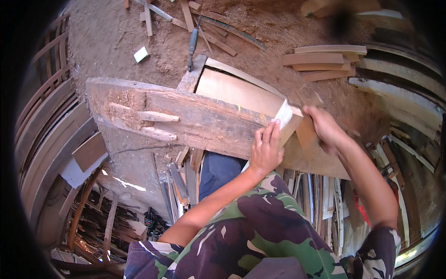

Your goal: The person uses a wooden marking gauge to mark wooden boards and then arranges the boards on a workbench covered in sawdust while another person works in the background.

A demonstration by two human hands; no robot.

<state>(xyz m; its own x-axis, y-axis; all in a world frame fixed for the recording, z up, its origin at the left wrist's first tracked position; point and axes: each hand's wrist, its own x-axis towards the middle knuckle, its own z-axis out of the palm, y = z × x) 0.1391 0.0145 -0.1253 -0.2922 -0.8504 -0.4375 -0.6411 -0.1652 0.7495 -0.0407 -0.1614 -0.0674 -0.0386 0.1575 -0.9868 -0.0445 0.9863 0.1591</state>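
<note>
My left hand (266, 148) is closed on the near end of a wooden block (290, 124), its fingertips against the block's pale face. The block stands at the right part of a thick, weathered plank (209, 118). Just right of it, my right hand (324, 126) is curled round something smeared by motion, whose kind I cannot make out. A flat orange-brown piece (306, 133) shows between that hand and the block. Behind the block, a pale board (241, 88) lies along the plank's far side, with a curved light strip (246, 76) beyond it.
A slim dark tool (192, 49) with a pointed tip rests at the plank's far crosspiece. Curved wood pieces (320, 60) are stacked at far right. Scraps (186, 21) lie on the dirt floor. Long curved boards (51, 153) lean at left; offcuts (316, 200) stand near my legs.
</note>
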